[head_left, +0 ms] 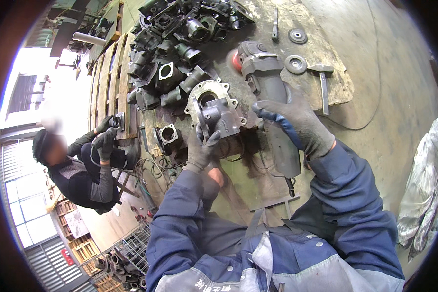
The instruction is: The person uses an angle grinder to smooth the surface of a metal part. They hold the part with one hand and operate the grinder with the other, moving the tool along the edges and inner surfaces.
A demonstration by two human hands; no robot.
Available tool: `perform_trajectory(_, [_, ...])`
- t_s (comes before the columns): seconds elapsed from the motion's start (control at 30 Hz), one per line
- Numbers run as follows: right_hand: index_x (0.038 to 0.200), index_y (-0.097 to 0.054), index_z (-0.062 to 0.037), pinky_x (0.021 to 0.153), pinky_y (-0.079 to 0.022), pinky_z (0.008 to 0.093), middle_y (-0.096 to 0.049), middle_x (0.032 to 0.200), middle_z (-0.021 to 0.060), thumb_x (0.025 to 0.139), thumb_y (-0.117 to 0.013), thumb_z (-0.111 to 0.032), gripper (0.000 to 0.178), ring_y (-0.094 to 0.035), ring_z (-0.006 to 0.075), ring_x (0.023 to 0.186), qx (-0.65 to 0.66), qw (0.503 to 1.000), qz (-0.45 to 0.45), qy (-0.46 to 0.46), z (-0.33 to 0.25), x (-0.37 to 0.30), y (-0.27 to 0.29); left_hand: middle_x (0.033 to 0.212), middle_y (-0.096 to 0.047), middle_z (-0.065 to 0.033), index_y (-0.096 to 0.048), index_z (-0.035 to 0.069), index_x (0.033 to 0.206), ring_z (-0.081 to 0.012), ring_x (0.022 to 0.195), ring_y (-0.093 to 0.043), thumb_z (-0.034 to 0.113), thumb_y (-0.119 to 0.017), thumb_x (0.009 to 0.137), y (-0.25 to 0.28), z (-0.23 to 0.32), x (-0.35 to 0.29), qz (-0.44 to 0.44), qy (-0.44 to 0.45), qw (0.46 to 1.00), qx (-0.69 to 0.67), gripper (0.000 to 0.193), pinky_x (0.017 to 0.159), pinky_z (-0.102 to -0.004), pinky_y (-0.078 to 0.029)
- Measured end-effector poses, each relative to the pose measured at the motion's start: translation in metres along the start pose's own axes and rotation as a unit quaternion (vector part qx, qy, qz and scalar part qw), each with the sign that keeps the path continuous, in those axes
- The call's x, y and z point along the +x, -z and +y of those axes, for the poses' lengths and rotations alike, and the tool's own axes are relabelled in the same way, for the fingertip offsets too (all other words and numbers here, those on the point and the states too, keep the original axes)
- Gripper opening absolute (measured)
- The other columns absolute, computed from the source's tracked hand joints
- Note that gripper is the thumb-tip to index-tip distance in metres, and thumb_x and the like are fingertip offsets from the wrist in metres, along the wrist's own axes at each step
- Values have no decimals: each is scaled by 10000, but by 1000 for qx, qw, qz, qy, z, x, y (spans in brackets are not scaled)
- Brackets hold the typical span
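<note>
My right hand (304, 119), in a grey glove, is wrapped around the body of a large angle grinder (268, 85). Its red disc (236, 60) looks smeared and sits just beyond the upper right of a dark metal casting (224, 117). That casting has a pale flange with bolt holes and a round opening. My left hand (200, 150), also gloved, grips the casting at its lower left edge, the fingers partly hidden against it. The grinder's cord end hangs down toward my lap. Beside my left hand lies another casting with a square flange (169, 134).
A heap of black castings (180, 44) covers the far left of the worktable (343, 80). On its right lie a hammer (324, 85), grinding discs (295, 64) and a wrench-like tool (275, 24). A seated co-worker (82, 170) handles a part at left. Silvery sheeting (421, 190) hangs at right.
</note>
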State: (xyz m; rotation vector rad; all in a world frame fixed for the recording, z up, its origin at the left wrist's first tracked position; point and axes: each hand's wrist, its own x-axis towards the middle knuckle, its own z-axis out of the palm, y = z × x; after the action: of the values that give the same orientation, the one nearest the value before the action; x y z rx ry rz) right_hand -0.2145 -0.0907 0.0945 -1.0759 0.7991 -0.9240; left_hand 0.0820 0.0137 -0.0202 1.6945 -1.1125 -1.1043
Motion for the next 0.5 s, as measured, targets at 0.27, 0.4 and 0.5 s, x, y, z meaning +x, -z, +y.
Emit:
perform_trajectory(0.27, [1190, -724, -59, 885, -570, 361, -704, 1084, 105, 952, -788, -183, 276, -697, 217, 981, -71, 996, 37, -33, -11, 0, 1, 968, -737, -1, -742, 38, 1197, -61, 732, -628, 374, -631, 1081, 13, 43, 39, 98, 134, 985, 47, 373, 608, -239, -479])
perform_trajectory(0.4, [1240, -607, 20, 792, -601, 311, -727, 1053, 98, 894, -819, -115, 428, -709, 149, 897, -17, 997, 42, -61, -14, 1, 0, 739, -651, 7, -752, -16, 851, -91, 657, -540, 518, -730, 985, 22, 44, 38, 92, 154, 982, -63, 551, 578, -310, -420])
perform_trajectory(0.5, [1251, -605, 20, 772, -603, 315, -723, 1038, 97, 887, -826, -126, 451, -706, 150, 890, 28, 991, 51, -117, -16, 3, 0, 763, -658, -33, -764, -17, 952, -128, 682, -574, 482, -689, 1014, 19, 26, 57, 79, 68, 989, 102, 509, 637, -352, -461])
